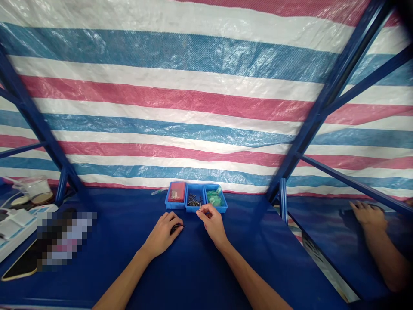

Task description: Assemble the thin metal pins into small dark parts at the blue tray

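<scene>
My left hand [164, 232] rests low over the blue tabletop, fingers curled around several slim dark metal pieces [179, 226] that look like screws; their ends stick out past the fingertips. My right hand [212, 223] pinches a small brass-coloured piece [200, 207] between thumb and forefinger, at the front edge of the middle blue bin [192, 210]. Inside that bin lies a pile of similar dark pieces [194, 199]. On its left, another blue bin [174, 206] holds red plastic packets [177, 192]. A third bin [222, 209], on the right, contains green plastic bags [214, 198].
A clear plastic strip [159, 191] lies left of the bins. At far left are a white power strip [19, 230], a clear plastic cup [37, 187] and a dark flat object [24, 258], partly blurred. Blue metal posts [309, 129] flank the table. Another person's hand [369, 215] rests at right.
</scene>
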### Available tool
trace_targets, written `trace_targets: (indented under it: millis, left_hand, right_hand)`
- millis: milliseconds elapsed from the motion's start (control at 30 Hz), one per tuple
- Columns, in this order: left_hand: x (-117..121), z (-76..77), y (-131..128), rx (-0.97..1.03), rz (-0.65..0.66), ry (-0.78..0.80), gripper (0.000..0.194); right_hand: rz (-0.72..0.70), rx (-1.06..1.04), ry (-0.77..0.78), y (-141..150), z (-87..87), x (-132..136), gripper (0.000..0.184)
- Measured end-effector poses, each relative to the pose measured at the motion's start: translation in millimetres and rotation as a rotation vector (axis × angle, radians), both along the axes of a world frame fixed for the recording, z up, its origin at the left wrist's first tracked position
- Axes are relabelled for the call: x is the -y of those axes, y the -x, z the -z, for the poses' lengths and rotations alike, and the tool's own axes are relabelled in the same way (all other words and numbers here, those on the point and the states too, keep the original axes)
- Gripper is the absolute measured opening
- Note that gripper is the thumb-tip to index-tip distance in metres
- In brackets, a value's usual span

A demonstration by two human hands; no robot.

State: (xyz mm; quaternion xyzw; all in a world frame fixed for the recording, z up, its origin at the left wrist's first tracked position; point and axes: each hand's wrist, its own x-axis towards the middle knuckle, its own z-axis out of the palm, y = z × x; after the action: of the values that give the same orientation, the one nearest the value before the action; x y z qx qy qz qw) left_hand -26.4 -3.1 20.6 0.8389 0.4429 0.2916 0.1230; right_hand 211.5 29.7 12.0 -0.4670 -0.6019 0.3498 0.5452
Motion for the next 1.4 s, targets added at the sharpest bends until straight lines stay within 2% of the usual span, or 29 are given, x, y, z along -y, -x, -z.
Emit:
trace_targets:
  millis: [133, 233, 367, 600, 733, 933, 1133, 1267, 1400]
  left_hand:
    - [-0.1, 0.3, 0.1, -0.005, -0.002, 0.009, 0.023]
    - [-0.2, 1.2, 0.1, -0.01, -0.003, 0.007, 0.024]
    - [-0.3, 2.5, 0.5, -0.012, -0.001, 0.009, 0.024]
    - [-1.2, 3.2, 0.4, -0.013, -0.001, 0.005, 0.024]
    - [-1.0, 2.4, 0.2, -0.014, -0.001, 0.006, 0.023]
    - [0.0, 1.8, 0.6, -0.013, -0.002, 0.011, 0.02]
    - [0.8, 0.9, 0.3, -0.006, -0.001, 0.0, 0.02]
    - [0.3, 0.4, 0.2, -0.007, -0.001, -0.011, 0.024]
    - [0.3, 0.9, 0.6, -0.009, -0.004, 0.0, 0.023]
  right_hand:
    - [0.018, 0.11, -0.073, 0.9, -3.2, 4.1, 0.022]
    - [-0.033, 0.141, -0.076, 2.7, -4.4, 7.9, 0.018]
    - [-0.129, 0.044, 0.003, 5.1, -3.4, 9.7, 0.027]
    - [-0.125, -0.088, 0.129, 5.2, 3.6, 3.2, 0.038]
    - [-0.099, -0.061, 0.106, 3.5, 3.9, 1.6, 0.03]
    - [-0.017, 0.066, -0.089, 1.3, -5.0, 6.3, 0.02]
    - [-0.082, -0.054, 0.026, 2.3, -7.3, 8.2, 0.035]
    - [-0.058, -0.092, 0.111, 2.1, -4.2, 5.0, 0.044]
    - [-0.008, -0.034, 0.085, -0.3, -1.8, 3.1, 0.039]
